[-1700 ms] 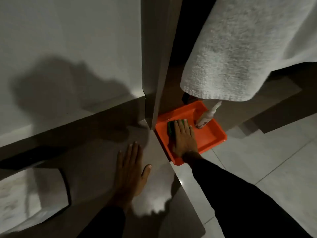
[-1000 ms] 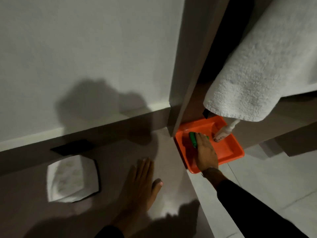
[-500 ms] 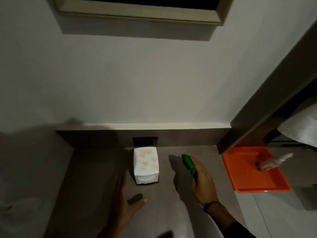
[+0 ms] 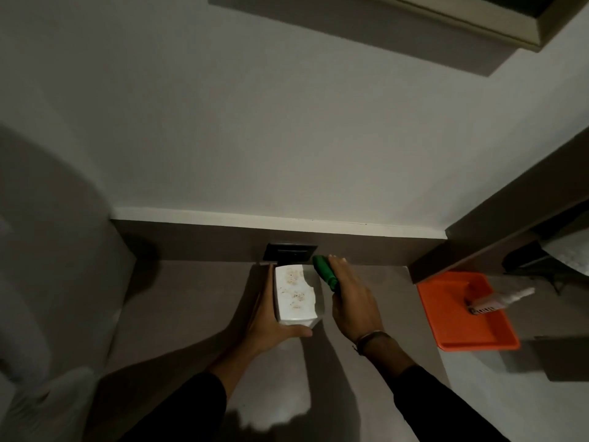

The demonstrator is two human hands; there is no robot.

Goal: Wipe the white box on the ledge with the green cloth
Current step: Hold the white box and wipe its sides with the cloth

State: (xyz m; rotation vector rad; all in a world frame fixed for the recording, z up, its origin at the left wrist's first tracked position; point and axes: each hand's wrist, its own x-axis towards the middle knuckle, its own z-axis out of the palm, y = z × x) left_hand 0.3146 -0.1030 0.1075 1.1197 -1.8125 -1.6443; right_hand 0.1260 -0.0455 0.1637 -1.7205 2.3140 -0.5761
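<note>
A white box (image 4: 294,293) with brownish stains on its top stands on the grey-brown ledge (image 4: 191,301), close to the back wall. My left hand (image 4: 266,317) grips it, fingers along its left side and thumb across its near end. My right hand (image 4: 350,301) is shut on a folded green cloth (image 4: 324,272), which sticks out past my fingers. The cloth hovers just right of the box's far right corner; whether it touches the box I cannot tell.
A black wall socket (image 4: 290,252) sits right behind the box. To the right, an orange tray (image 4: 446,314) holds a white spray bottle (image 4: 498,300) lying on its side. A white towel (image 4: 570,253) hangs at the far right. A dark partition (image 4: 497,215) bounds the ledge's right end.
My right hand lifted the green cloth out of the orange tray and carried it left to the box. My left hand left the ledge surface and took hold of the box.
</note>
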